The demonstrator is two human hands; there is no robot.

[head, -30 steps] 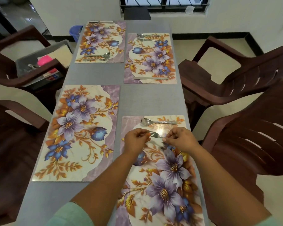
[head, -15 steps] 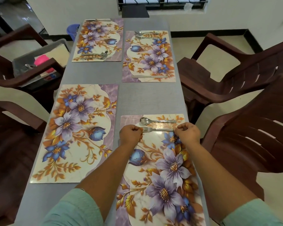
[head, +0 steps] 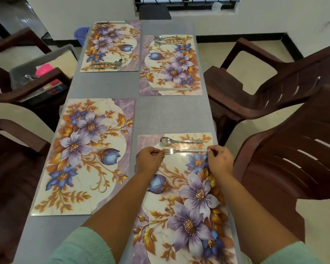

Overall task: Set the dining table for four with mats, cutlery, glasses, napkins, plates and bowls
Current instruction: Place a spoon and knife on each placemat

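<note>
A: Head view shows a grey table (head: 166, 115) with four flowered mats. Where is the fork?

B: The fork (head: 183, 150) lies flat on the near right mat (head: 181, 197), across its far end, tines to the left. A spoon (head: 179, 141) lies just beyond it, parallel, bowl to the left.

A: And the hands?

B: The left hand (head: 150, 159) has curled fingers and its fingertips touch the tines. The right hand (head: 220, 159) is also curled, at the handle end. Whether either one truly pinches the fork, I cannot tell.

A: The other places?

B: The far right mat (head: 170, 65) carries a spoon and fork at its far end and a knife (head: 171, 89) at its near end. The far left mat (head: 111, 46) has cutlery (head: 108, 64) at its near end. The near left mat (head: 84, 155) is bare. Brown chairs (head: 286, 164) stand on both sides.
</note>
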